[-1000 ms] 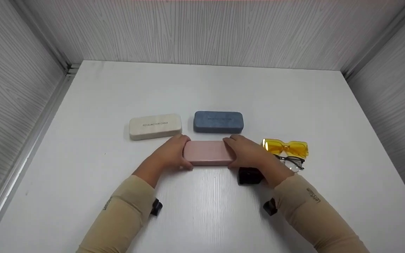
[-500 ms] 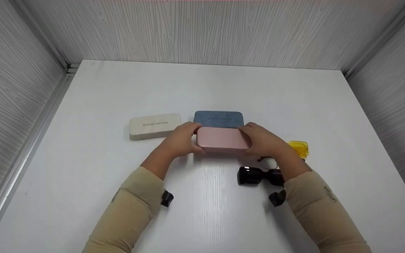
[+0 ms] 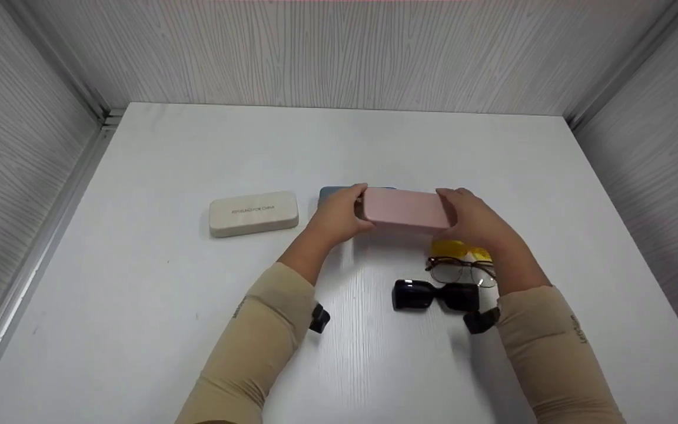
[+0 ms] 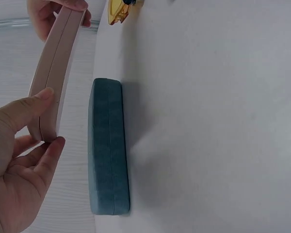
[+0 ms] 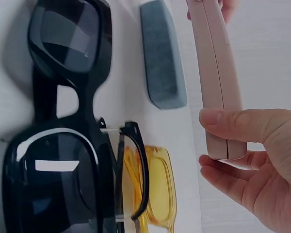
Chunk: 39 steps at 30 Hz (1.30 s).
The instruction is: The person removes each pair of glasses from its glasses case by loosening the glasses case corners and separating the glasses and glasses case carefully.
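A closed pink glasses case [image 3: 406, 209] is held level between my two hands, lifted off the table. My left hand [image 3: 339, 218] grips its left end, thumb on the near side and fingers at the far side and underneath. At the other end, my right hand [image 3: 474, 221] holds it the same way. In both wrist views the case's seam shows between thumb and fingers. Beneath and behind it lies a blue glasses case [image 4: 109, 145], mostly covered in the head view. Yellow glasses [image 5: 160, 187] sit below my right hand, partly hidden by it.
A cream glasses case [image 3: 253, 214] with printed lettering lies on the white table [image 3: 139, 330], to the left. Black sunglasses [image 3: 436, 295] and thin-framed clear glasses [image 3: 461, 271] lie in front of the yellow pair. Wood-grain panels [image 3: 339, 53] enclose the back and sides.
Both hands have carried the pink case up, away from me and to the right, past the front of the blue case. The sunglasses and clear glasses have come out from behind the right arm.
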### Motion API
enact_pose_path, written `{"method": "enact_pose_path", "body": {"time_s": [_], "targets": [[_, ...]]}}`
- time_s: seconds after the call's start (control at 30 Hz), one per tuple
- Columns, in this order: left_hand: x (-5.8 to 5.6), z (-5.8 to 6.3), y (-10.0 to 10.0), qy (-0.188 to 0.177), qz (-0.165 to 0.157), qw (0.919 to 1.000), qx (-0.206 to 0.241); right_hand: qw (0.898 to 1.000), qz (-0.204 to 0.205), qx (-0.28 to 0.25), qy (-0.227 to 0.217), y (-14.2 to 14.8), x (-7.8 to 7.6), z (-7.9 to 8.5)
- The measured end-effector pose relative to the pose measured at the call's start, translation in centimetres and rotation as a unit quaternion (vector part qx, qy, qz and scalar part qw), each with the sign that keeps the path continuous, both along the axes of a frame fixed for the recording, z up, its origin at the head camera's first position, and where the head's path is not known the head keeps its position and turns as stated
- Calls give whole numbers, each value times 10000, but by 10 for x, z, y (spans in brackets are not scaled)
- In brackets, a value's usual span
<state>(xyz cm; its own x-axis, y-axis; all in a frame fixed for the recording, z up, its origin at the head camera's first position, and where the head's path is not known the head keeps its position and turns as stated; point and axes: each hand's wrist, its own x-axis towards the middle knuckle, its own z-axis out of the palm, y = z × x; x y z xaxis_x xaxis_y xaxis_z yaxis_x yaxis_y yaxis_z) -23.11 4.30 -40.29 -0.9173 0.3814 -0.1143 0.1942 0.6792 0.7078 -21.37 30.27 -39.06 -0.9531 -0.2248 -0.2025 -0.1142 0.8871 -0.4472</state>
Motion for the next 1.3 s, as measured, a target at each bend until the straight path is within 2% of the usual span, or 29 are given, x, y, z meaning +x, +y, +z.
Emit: {"method": "enact_pose_path", "body": {"time_s": [0.13, 0.4, 0.5, 0.67, 0.83, 1.07, 1.3], "targets": [[-5, -1, 19, -84, 311, 9989, 340, 9990, -285, -328, 36, 16, -2, 3], [-8, 0, 57, 167, 731, 9970, 168, 9939, -880, -649, -146, 41, -5, 0], [-9, -1, 66, 248, 727, 9969, 196, 9927, -1003, -636, -194, 48, -7, -2], [-8, -4, 78, -114, 636, 9963, 565, 9920, -1115, -559, -207, 60, -13, -4], [-4, -9, 88, -541, 684, 9904, 1076, 9919, -1181, -349, -306, 68, -19, -6], [3, -17, 104, -755, 677, 9824, 1571, 9899, -1299, -198, -524, 74, -20, -13], [10, -26, 111, -932, 605, 9797, 1670, 9887, -1331, 199, -657, 75, -20, -18]]}}
